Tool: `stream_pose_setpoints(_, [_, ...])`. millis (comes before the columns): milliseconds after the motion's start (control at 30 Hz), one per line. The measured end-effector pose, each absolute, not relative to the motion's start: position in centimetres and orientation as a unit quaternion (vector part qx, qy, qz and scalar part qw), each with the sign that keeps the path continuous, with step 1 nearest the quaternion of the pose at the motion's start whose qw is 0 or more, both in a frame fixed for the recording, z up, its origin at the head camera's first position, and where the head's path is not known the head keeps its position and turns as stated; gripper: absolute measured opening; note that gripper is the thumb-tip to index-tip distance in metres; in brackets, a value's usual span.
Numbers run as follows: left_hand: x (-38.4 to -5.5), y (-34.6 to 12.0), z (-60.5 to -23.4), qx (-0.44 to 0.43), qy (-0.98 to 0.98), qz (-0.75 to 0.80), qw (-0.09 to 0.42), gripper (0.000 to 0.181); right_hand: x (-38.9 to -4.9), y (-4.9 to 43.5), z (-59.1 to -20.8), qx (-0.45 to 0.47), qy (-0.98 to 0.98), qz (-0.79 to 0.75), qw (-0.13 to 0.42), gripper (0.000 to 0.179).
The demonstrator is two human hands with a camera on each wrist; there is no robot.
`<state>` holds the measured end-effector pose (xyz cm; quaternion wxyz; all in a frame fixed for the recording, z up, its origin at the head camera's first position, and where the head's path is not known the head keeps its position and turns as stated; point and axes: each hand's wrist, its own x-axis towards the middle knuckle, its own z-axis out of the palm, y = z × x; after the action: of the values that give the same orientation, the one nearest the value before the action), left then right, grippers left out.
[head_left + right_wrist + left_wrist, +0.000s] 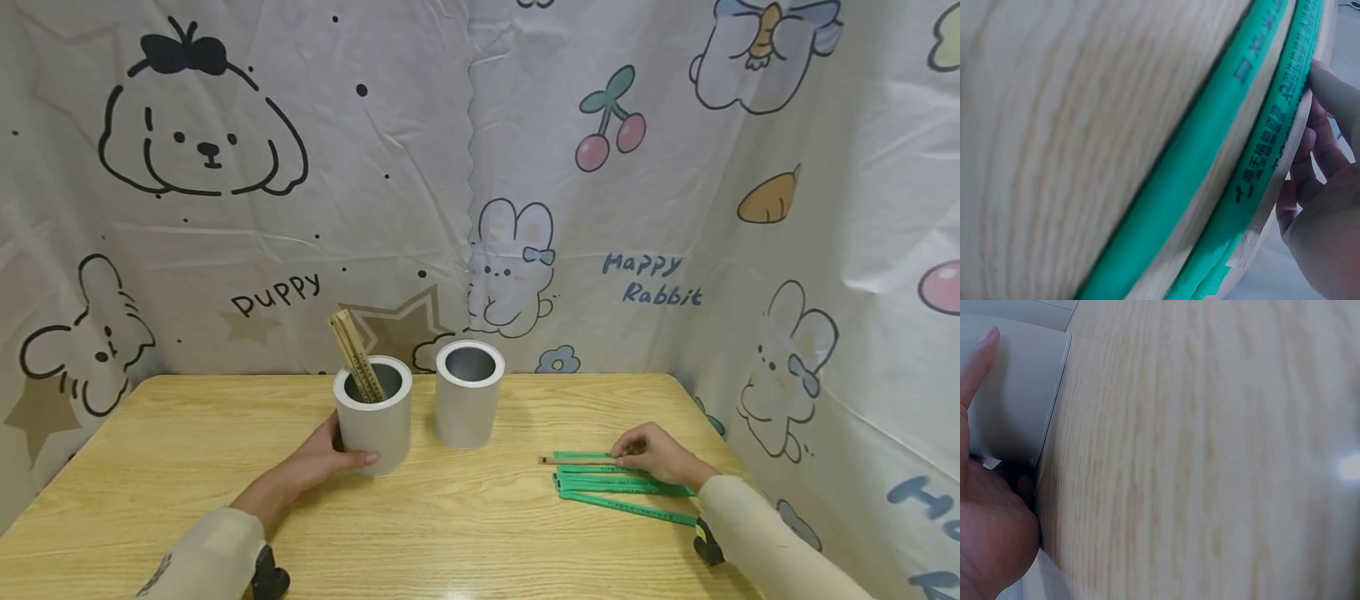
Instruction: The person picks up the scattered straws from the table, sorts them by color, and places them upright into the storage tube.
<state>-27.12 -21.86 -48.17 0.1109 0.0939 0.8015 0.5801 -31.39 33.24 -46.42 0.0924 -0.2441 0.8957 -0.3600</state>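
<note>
My left hand (318,457) grips a white cylindrical holder (386,442), thumb across its front and fingers behind. Several brown wrapped straws (357,357) lean inside it, their upper ends above the rim. On the right side of the table, my right hand (660,457) pinches a brown wrapped straw (573,461) lying among several green wrapped straws (626,483). In the right wrist view the green wrappers (1172,187) show dark printing, with the thumb and fingertips right beside them. In the left wrist view the thumb (979,365) lies along the holder's wall.
A second white cylindrical holder (467,417) stands upright just right of the gripped one, with no straws showing above its rim. Both are on a wood-grain table (450,533). A printed curtain (420,167) hangs behind the table and along its right side.
</note>
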Motion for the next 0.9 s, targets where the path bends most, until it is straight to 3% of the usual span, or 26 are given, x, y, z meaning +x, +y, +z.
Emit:
stream_pose_setpoints(300, [-27.0, -22.0, -48.2, 0.107, 0.806, 0.573, 0.104, 0.106, -31.7, 33.1, -45.8, -0.241, 0.903, -0.343, 0.095, 0.009])
stream_pose_setpoints(500, [-26.9, -22.1, -48.2, 0.097, 0.803, 0.578, 0.107, 0.107, -31.5, 31.1, -42.5, -0.228, 0.877, -0.411, 0.098, 0.023])
stream_pose_setpoints(600, [-27.0, -22.0, -48.0, 0.093, 0.8, 0.583, 0.109, 0.108, -31.4, 29.0, -40.1, -0.203, 0.859, -0.461, 0.095, 0.024])
stream_pose_setpoints(767, [-27.0, -21.8, -48.0, 0.091, 0.796, 0.588, 0.108, 0.109, -31.7, 23.6, -36.7, -0.189, 0.788, -0.579, 0.088, 0.007])
stream_pose_setpoints(900, [-27.1, -21.9, -48.0, 0.097, 0.796, 0.588, 0.105, 0.108, -32.1, 18.1, -33.8, -0.21, 0.683, -0.693, 0.093, 0.019])
